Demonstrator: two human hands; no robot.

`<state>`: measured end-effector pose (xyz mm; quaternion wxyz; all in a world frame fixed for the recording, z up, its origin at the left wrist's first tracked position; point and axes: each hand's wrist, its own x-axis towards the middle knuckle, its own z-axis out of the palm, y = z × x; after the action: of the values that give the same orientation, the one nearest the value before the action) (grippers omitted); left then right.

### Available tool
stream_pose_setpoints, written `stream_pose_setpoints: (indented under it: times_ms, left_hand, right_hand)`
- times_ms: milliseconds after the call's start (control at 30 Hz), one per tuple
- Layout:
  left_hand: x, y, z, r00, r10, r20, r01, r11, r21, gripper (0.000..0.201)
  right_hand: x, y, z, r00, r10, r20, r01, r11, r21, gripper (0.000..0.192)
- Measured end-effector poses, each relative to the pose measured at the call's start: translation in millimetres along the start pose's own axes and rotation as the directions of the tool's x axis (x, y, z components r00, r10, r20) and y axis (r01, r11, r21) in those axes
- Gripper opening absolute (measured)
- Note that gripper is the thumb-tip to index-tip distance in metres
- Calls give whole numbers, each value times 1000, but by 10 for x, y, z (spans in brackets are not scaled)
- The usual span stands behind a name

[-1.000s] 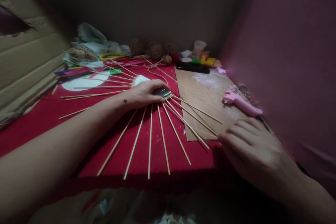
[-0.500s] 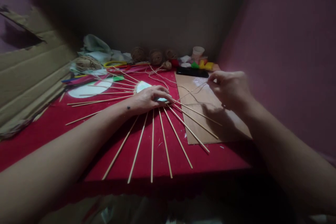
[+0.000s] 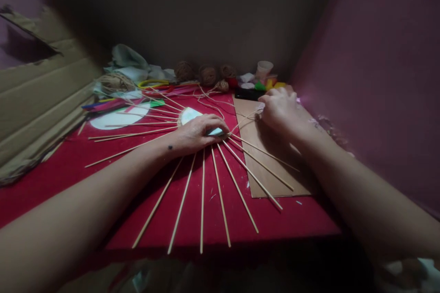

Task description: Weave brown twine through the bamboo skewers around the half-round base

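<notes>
Thin wooden sticks (image 3: pixel 202 201) fan out like rays from a pale half-covered disc (image 3: pixel 191 114) on the red cloth. My left hand (image 3: pixel 202 132) lies over that disc, fingers curved across it and holding its right edge. A thin twine (image 3: pixel 243 122) runs from this edge up to my right hand (image 3: pixel 280 107), which is closed on it above the brown board. The back of the right hand hides most of its fingertips. Loose loops of twine also trail behind the disc.
Behind are twine balls (image 3: pixel 207 74), a plastic cup (image 3: pixel 264 69), a black phone (image 3: pixel 249 94) and yellow-handled scissors (image 3: pixel 153 84). A white oval sheet (image 3: pixel 120 116) lies left. Cardboard (image 3: pixel 44 96) stands at the left; a brown board (image 3: pixel 271 178) lies right.
My right hand has moved a little left and down with the twine, turning its back toward me. My left hand stays on the disc. The view has shifted slightly.
</notes>
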<state>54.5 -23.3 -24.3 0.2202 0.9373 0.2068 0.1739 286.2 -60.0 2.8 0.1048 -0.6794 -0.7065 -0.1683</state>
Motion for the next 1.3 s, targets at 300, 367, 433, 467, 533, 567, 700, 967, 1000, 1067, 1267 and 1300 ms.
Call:
stream_pose_setpoints:
  times_ms: [300, 367, 433, 467, 533, 567, 700, 967, 1000, 1067, 1267, 1300]
  left_hand:
    - [-3, 26, 13, 1000, -24, -12, 24, 999, 48, 23]
    - [-1, 26, 14, 1000, -23, -9, 24, 998, 55, 23]
    - [0, 26, 16, 1000, -28, -12, 28, 998, 61, 24]
    - [0, 26, 19, 999, -31, -17, 32, 998, 62, 24]
    - [-2, 27, 25, 999, -38, -29, 40, 997, 67, 22]
    - [-3, 27, 28, 999, -40, -31, 42, 997, 69, 21]
    - [-3, 22, 39, 999, -28, -29, 30, 997, 68, 21]
    - [-27, 31, 48, 999, 8, -47, -3, 994, 112, 26]
    - [-30, 26, 57, 999, 19, -45, -13, 992, 127, 26]
    - [-34, 11, 81, 998, 45, -40, -38, 985, 167, 27]
    - [-36, -20, 136, 996, 90, -18, -80, 953, 291, 33]
    - [-37, -27, 138, 995, 94, -16, -85, 952, 294, 33]
  right_hand:
    - [-114, -268, -43, 882, -376, 285, 152, 798, 583, 18]
    - [-117, -265, -41, 883, -375, 281, 159, 805, 572, 12]
    - [-121, -259, -52, 893, -354, 277, 153, 819, 552, 10]
    - [-121, -255, -60, 900, -340, 274, 145, 825, 545, 11]
    - [-120, -244, -73, 912, -313, 265, 126, 828, 546, 13]
    - [-117, -237, -75, 912, -314, 263, 123, 823, 555, 12]
    - [-107, -212, -48, 860, -429, 276, 209, 791, 576, 7]
    - [-169, -306, 34, 918, -337, 209, 259, 908, 328, 12]
    - [-180, -318, 36, 923, -325, 206, 258, 920, 293, 13]
    - [-197, -328, 38, 925, -310, 220, 255, 935, 246, 15]
    - [-193, -243, 49, 914, -337, 228, 306, 938, 162, 20]
    - [-187, -220, 33, 917, -328, 224, 304, 943, 137, 20]
